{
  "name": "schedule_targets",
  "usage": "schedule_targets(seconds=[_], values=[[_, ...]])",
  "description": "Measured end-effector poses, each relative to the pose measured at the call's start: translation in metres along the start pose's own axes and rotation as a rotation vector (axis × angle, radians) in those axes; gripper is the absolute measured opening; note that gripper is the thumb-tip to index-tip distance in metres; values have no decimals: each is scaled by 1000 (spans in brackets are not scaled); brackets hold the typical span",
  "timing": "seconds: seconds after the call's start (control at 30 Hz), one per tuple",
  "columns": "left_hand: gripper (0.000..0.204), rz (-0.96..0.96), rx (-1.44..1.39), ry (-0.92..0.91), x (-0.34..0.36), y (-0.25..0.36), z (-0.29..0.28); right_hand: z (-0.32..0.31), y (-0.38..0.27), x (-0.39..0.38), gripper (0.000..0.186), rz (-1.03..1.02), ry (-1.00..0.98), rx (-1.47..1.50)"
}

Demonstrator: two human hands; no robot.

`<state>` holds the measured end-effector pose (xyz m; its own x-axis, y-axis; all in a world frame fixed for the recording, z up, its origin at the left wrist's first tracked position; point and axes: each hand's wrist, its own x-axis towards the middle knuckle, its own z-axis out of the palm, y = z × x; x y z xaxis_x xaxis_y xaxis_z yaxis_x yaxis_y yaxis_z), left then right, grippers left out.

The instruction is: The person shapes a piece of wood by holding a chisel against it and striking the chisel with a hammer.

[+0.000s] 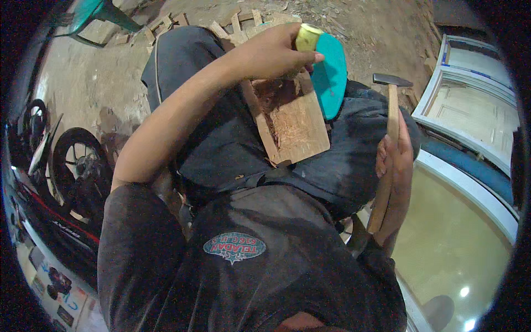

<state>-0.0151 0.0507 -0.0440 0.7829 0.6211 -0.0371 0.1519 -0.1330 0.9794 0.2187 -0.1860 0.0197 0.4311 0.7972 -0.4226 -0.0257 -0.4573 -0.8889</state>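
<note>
My left hand [282, 52] is closed around a short yellow handle [306, 37] above the far end of a hollowed wooden block [298, 127]; whatever extends below the handle is hidden. The block rests between my thighs, its cavity rough and splintered. Just right of it lies a flat teal object [331, 83] with a rounded end, partly covered. At my right thigh, my right hand [395, 149] grips the wooden shaft of a hammer [392, 79], its metal head raised at the top.
A green plastic chair [99, 22] stands at top left. A motorcycle [83, 166] is close on my left. White-framed panels [470, 99] and a glazed frame [453, 227] line my right side. Wood scraps [237, 23] litter the dirty floor beyond my knees.
</note>
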Motion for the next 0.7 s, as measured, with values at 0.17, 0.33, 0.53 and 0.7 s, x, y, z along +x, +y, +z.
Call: schedule_targets(seconds=[0.17, 0.33, 0.53, 0.7], values=[[36, -77, 23, 83, -9, 22, -3, -1, 5, 0, 65, -10, -9, 15], [33, 19, 49, 182, -10, 25, -24, 3, -2, -2, 64, -6, 19, -33], [30, 25, 13, 173, -42, 34, -26, -1, 1, -1, 66, -6, 11, -17], [28, 50, -61, 229, -62, 24, -17, 2, 1, 0, 67, 2, 36, -35]])
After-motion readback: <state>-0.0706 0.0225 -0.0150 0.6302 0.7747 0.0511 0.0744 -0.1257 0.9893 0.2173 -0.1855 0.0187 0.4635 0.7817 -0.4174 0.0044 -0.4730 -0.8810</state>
